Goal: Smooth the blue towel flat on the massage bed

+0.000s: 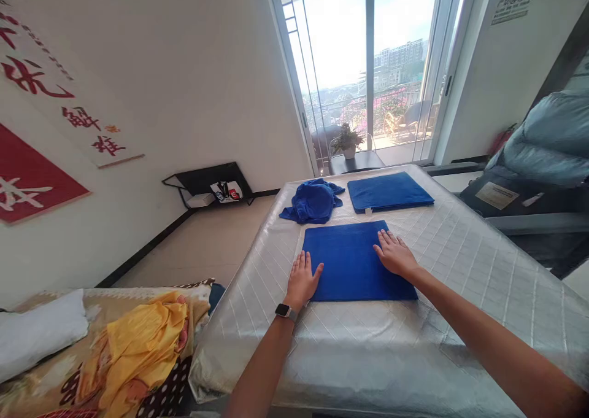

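A blue cloth [352, 264], folded into a flat rectangle, lies on the quilted silvery mattress [483, 277] in front of me. On its left edge rests my left hand [304, 278], fingers stretched out and a watch on the wrist. My right hand [394, 252] lies flat on the cloth's right side with its fingers extended. Neither hand grips anything. Just beyond, a crumpled blue cloth [315, 201] sits at the back left. A second folded blue cloth [391, 191] is at the back right, a small pale tag showing at its near edge.
Low at left is a bed with a yellow garment [147, 338] and a white pillow [41, 332]. A black rack [207, 181] stands by the wall. Past the mattress, a potted plant [348, 142] is before the glass door. An armchair [547, 142] stands at right.
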The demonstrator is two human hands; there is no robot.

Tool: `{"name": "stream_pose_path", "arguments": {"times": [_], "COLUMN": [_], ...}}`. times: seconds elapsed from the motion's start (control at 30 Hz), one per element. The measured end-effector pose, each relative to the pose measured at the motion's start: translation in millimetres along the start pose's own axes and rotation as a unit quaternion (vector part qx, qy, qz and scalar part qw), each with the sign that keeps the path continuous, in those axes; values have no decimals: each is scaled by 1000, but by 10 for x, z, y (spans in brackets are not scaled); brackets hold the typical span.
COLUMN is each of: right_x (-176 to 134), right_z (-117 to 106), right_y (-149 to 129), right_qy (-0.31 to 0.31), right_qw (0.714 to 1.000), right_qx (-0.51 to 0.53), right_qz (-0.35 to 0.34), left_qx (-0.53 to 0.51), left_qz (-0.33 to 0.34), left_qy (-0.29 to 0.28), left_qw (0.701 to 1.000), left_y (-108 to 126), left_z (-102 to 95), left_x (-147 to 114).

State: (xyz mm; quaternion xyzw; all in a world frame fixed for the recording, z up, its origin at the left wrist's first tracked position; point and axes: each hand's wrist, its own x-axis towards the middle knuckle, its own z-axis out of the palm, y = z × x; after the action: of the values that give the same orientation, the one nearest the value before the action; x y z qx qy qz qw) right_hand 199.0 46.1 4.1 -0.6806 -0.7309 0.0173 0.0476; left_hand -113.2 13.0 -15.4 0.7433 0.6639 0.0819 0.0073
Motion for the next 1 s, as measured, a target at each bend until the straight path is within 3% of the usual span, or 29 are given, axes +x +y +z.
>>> {"name": "stream_pose_path", "arguments": {"times": [0.17, 0.27, 0.37, 0.43, 0.5, 0.57, 0.63, 0.73, 0.9, 1.0], "right_x": [277, 294, 277, 266, 253, 240, 230, 231, 262, 270], "right_z": [100, 217, 263, 261, 250, 241, 234, 222, 222, 238], "right_y": [37, 70, 81, 84, 88, 90, 86, 70, 63, 67], "right_qy": [-8, 15, 25, 26, 27, 25, 27, 32, 22, 19], "right_qw": [1000, 1000, 999, 1000, 1000, 1000, 1000, 999, 1000, 1000], "right_qx": [24, 22, 19, 12, 3, -4, -6, -3, 12, 11], "right_qz": [4, -2, -2, -1, -6, -11, -11, -4, 2, 7], "left_qx": [13, 31, 24, -8, -40, -59, -65, -57, -23, -18], "left_qz": [-8, -40, 44, 152, 213, 228, 215, 173, 47, -13], "left_qy": [-13, -2, 28, 22, 17, 17, 13, -2, -27, -24], "left_qw": [1000, 999, 998, 988, 976, 972, 974, 983, 998, 999], "left_y": [-48, 85, 540, 979, 1406, 1705, 1797, 1540, 601, 178], "left_z": [-36, -105, -127, -61, 55, 174, 256, 273, 136, 102], "left_x": [21, 143, 389, 591, 769, 889, 941, 932, 873, 853]}}
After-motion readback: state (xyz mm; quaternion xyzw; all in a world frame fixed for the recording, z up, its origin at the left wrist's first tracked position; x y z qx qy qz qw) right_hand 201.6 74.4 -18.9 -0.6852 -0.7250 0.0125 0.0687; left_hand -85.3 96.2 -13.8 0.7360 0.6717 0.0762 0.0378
